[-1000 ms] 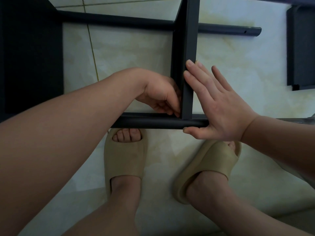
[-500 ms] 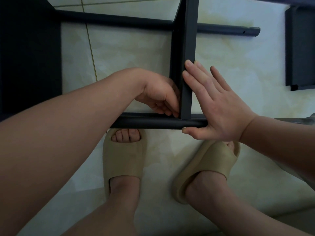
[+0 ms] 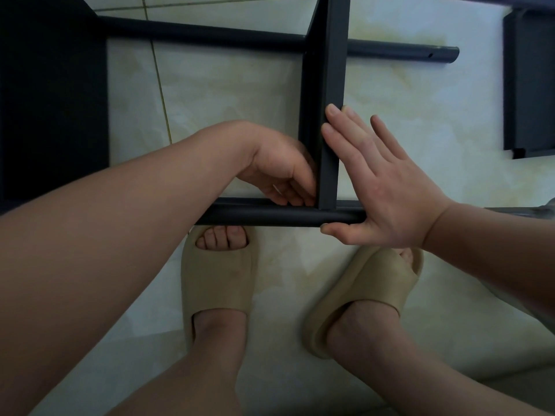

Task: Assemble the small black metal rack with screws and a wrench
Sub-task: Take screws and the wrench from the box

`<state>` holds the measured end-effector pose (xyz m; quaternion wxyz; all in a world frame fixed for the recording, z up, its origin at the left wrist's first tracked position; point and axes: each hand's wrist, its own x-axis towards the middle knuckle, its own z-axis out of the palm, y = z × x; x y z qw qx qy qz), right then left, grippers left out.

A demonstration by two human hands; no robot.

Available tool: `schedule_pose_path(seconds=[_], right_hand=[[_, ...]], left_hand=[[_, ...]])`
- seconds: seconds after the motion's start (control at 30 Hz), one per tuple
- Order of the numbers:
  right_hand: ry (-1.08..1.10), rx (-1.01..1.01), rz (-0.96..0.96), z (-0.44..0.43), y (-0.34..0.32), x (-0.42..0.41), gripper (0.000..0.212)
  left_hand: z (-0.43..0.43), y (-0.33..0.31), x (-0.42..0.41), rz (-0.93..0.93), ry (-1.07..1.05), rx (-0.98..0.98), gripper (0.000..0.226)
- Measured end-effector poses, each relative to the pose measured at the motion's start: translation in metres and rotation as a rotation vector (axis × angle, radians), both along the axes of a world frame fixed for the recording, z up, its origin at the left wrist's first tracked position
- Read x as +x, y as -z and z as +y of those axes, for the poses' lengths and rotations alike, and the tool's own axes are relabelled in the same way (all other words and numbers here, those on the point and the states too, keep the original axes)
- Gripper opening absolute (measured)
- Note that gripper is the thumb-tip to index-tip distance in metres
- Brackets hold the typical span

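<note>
Two bare hands meet at one joint of the small black metal rack, which lies flat on the pale tiled floor. Farthest left, a broad black panel covers the floor's left edge. Next, the left hand curls its fingers into the inner corner where the flat black crossbar meets the round black near tube; whether it pinches a screw or wrench there I cannot tell, since the fingertips are hidden. Right of the bar, the right hand lies open and flat, fingers pressed along the crossbar's side, thumb under the tube, gripping nothing. To do this step well, I judge, the flat hand should keep the bar square and its hole lined up while the other hand starts the fastener by touch. Crossbar's long axis runs away from the person toward the far tube; both tubes run left to right. Another black part lies at the floor's right edge.
</note>
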<state>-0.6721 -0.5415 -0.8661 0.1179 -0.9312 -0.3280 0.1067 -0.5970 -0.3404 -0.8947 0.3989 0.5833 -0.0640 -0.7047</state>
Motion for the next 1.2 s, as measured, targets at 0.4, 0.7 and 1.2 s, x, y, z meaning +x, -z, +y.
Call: schedule_pose_path(seconds=[0.4,0.7,1.2], right_hand=[[0.001,0.010,0.003,-0.0007,0.0007,0.0002,0.112],[0.001,0.014,0.010,-0.0007,0.0003,0.0000,0.111],[0.003,0.015,0.015,-0.0005,-0.0001,0.0001,0.112]], left_hand=[[0.0030,0.0017,0.0013,0.012,-0.066,-0.045,0.016],[0.0035,0.0013,-0.0005,0.024,-0.007,-0.004,0.012],[0.0042,0.0016,0.0007,0.018,-0.058,-0.049,0.019]])
